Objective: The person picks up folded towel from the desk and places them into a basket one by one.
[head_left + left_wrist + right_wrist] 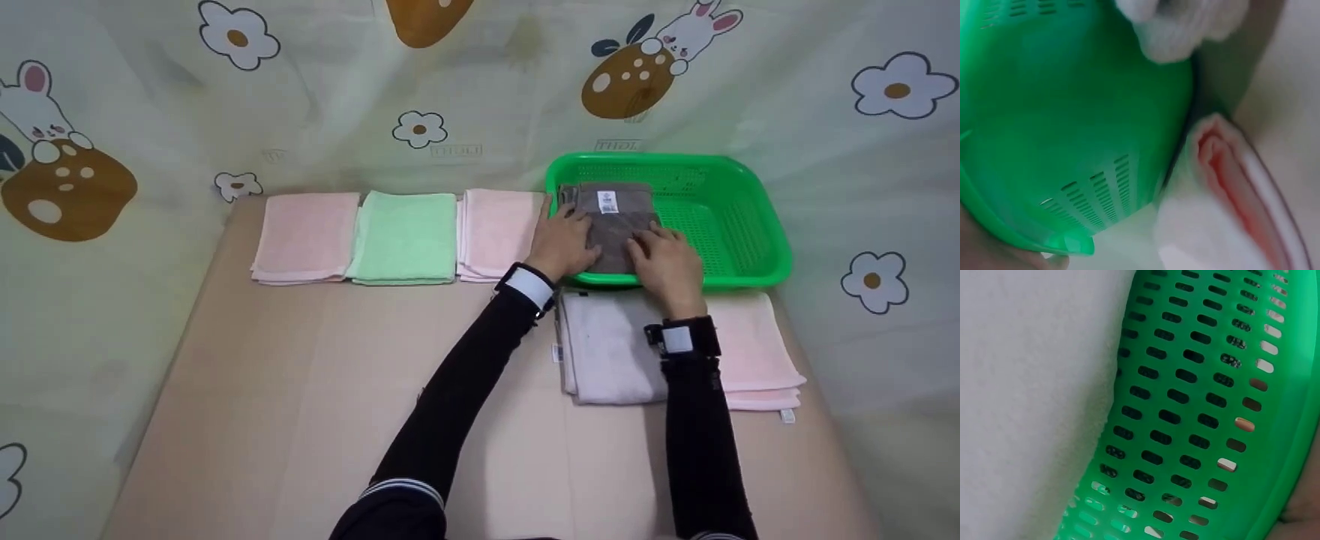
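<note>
Brown folded towel (621, 234) lies inside the green basket (739, 225), its edges beneath the relaxed, ungripping fingers of the left hand (562, 244) and right hand (670, 268), perforated floor showing right of the right fingers.

I am viewing a tan table (300, 420) on which a row of folded cloths is lying along the far edge: one pink cloth (309, 236) at the left, one green cloth (405, 238) in the middle, one paler pink cloth (499, 232) at the right. Toward the near side, a whitish cloth (611, 360) and a light pink cloth (754, 352) are lying side by side. Behind the table, a pale sheet (337, 45) is hanging, displaying flower prints (238, 37), rabbit prints (690, 36) and brown spotted shapes (628, 84).
</note>
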A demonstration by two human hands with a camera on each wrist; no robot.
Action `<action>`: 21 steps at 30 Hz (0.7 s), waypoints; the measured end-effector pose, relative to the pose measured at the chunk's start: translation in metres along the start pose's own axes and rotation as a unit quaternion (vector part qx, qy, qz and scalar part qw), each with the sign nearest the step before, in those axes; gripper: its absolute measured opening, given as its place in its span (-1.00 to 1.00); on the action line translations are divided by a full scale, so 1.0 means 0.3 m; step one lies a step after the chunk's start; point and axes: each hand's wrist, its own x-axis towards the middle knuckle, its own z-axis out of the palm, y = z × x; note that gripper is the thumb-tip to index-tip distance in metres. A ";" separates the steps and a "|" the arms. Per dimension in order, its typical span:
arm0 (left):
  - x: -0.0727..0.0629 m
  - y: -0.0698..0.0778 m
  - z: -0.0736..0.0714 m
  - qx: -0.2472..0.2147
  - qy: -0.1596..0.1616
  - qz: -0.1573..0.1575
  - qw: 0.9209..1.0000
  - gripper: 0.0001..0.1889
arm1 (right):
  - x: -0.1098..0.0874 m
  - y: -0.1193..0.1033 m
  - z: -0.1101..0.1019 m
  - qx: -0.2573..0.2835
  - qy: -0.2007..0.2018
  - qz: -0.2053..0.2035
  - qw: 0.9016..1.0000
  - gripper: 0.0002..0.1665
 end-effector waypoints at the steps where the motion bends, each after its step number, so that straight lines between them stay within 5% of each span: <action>1: -0.006 -0.002 -0.001 -0.013 0.012 0.002 1.000 -0.35 | 0.001 0.000 0.001 0.003 0.011 -0.004 1.000 -0.41; 7: -0.081 -0.041 -0.018 -0.111 0.106 0.022 0.988 -0.47 | 0.005 -0.023 0.005 0.036 0.057 -0.054 0.996 -0.51; 13: -0.200 -0.152 -0.010 -0.182 0.166 0.017 0.969 -0.52 | -0.010 -0.084 -0.001 0.078 0.051 -0.117 0.989 -0.65; 17: -0.288 -0.289 -0.007 -0.194 0.186 -0.021 0.963 -0.54 | -0.030 -0.118 -0.011 0.112 0.022 -0.137 0.984 -0.70; 21: -0.416 -0.522 0.014 -0.174 0.230 -0.079 0.954 -0.55 | -0.040 -0.142 -0.006 0.158 -0.003 -0.173 0.972 -0.72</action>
